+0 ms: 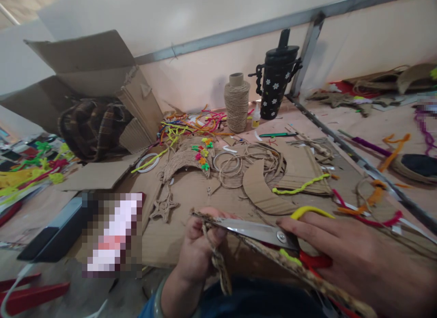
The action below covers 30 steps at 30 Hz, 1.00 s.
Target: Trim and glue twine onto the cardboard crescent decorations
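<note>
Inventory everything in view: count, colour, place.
Scissors: one, yellow-red handles, right hand
Rough strip: one, brown, left hand
Twine spool: one, tan, back
Tumbler: one, black, beside spool
Bottle: one, white, between them
Box: one, brown, back left
Plaid cloth: one, brown, inside box
Star: one, tan, centre left
Bare crescent: one, brown, centre right
Flowered crescent: at least one, tan, centre
Rings: two, white, flanking that
Pipe cleaners: many, mixed, scattered
Flat device: one, dark, left
Pixelated item: one, pinkish, left
Left hand: one, lower centre
Right hand: one, lower right
</note>
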### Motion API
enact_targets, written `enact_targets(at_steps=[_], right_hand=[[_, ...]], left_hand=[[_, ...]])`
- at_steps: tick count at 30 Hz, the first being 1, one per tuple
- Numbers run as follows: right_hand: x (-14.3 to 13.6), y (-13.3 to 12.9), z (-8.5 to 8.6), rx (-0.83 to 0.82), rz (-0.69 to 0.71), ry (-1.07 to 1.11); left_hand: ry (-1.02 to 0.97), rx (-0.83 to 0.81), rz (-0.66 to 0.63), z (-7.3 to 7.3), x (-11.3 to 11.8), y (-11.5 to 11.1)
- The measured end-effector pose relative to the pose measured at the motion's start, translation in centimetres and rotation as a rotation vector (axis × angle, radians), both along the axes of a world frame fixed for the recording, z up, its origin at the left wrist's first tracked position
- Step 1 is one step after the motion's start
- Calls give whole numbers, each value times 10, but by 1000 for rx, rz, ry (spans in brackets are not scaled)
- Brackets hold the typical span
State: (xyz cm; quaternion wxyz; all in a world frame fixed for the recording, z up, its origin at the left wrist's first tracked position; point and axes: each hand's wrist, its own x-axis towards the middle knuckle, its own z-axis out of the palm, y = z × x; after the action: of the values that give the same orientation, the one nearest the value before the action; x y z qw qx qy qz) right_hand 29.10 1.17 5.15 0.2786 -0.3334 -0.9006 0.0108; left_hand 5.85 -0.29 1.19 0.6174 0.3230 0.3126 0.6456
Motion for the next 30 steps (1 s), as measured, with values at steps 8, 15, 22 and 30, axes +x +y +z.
enact_targets(at_steps=[8,15,22,30], right_hand=[[5,0,-4,21,53,-41],[7,0,-5,43,44,-56],[1,1,2,47,28,-58],[2,-3,-6,3,6,-83]], left_hand=[[-20,12,-30,-1,0,1],[23,34,1,3,1,0],[102,-30,72,-4,-3,-1],[75,-46,-15,-8,-4,-2]])
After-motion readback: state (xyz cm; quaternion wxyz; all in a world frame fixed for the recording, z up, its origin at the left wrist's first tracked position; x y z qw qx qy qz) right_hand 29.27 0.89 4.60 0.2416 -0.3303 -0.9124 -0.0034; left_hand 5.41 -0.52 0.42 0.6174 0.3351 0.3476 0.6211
